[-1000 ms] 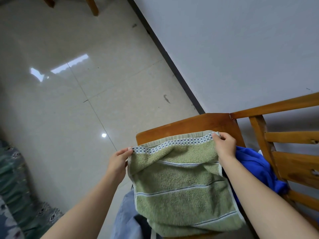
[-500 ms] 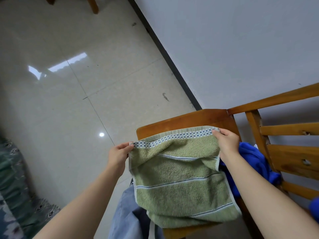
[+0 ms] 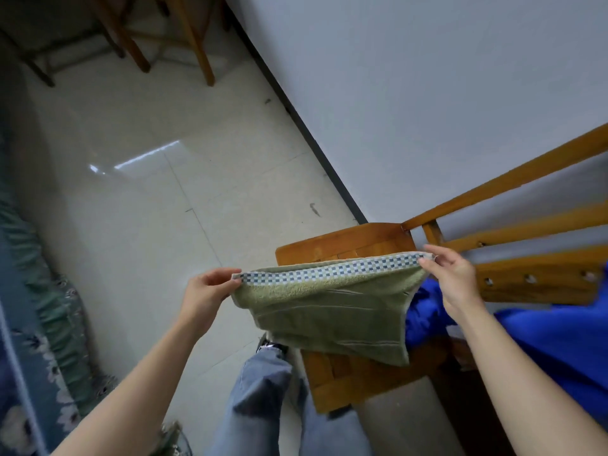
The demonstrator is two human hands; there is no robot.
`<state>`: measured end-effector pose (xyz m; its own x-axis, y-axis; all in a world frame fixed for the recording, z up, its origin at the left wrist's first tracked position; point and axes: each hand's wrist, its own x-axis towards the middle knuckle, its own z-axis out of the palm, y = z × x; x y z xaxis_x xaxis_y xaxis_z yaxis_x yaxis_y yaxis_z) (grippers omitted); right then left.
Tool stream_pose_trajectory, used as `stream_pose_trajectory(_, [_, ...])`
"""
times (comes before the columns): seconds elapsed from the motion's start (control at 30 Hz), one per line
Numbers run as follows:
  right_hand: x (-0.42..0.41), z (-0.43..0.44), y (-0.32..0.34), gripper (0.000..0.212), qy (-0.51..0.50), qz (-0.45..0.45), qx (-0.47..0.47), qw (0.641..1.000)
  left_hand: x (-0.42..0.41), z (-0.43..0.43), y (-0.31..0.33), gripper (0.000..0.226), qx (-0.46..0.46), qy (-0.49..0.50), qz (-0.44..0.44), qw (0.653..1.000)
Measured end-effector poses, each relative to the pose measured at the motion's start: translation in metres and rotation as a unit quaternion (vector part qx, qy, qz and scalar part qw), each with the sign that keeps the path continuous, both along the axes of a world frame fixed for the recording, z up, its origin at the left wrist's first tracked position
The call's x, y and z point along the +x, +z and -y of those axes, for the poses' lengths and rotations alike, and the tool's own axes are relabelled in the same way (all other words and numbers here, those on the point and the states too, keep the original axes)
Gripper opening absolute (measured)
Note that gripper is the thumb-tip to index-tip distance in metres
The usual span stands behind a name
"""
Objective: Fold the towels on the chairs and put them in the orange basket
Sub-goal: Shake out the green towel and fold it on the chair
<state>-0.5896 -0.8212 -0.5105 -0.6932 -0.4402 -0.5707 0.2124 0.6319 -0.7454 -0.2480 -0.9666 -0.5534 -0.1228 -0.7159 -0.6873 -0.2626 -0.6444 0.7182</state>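
Note:
A green towel (image 3: 329,311) with a blue-and-white checked border hangs doubled over in the air above the seat of a wooden chair (image 3: 355,238). My left hand (image 3: 205,296) pinches its top left corner. My right hand (image 3: 452,274) pinches its top right corner, so the checked edge runs taut between them. A blue towel (image 3: 552,343) lies crumpled on the chair seat to the right, partly behind my right forearm. No orange basket is in view.
The chair's slatted back (image 3: 533,258) stands against a grey wall (image 3: 427,93). Legs of another wooden chair (image 3: 194,37) show at the top. A patterned blue-green cloth (image 3: 36,307) runs along the left edge. My jeans-clad legs (image 3: 263,390) stand on the glossy tiled floor.
Both hands have lifted the green towel off the chair seat and pulled its top edge taut. The view has tilted up, showing more floor and the far chair.

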Motion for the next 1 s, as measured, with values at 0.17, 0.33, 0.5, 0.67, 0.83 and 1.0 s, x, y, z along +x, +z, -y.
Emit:
stream_pose_trajectory(0.17, [0.005, -0.008, 0.091, 0.035, 0.151, -0.071, -0.016, 0.986, 0.025, 0.002, 0.082, 0.024, -0.111, -0.099, 0.007, 0.989])
stream_pose_trajectory(0.33, [0.011, -0.001, 0.177, 0.026, 0.36, -0.223, 0.05, 0.905, 0.049, 0.03, 0.157, 0.03, -0.45, -0.364, 0.094, 0.81])
stream_pose_trajectory(0.5, [0.019, 0.017, 0.225, 0.019, 0.444, -0.403, 0.131, 0.79, 0.041, 0.056, 0.215, 0.023, -0.626, -0.439, 0.192, 0.615])
stream_pose_trajectory(0.67, [0.018, 0.024, 0.251, 0.017, 0.361, -0.444, 0.048, 0.819, 0.025, 0.068, 0.255, 0.017, -0.6, -0.344, 0.192, 0.696])
stream_pose_trajectory(0.83, [0.004, 0.019, 0.263, 0.015, 0.241, -0.254, -0.056, 0.935, 0.019, 0.075, 0.284, 0.012, -0.425, -0.273, 0.059, 0.861])
stream_pose_trajectory(1.0, [-0.004, 0.008, 0.256, 0.018, 0.201, -0.16, -0.088, 0.962, 0.02, 0.075, 0.291, 0.017, -0.308, -0.233, -0.051, 0.921])
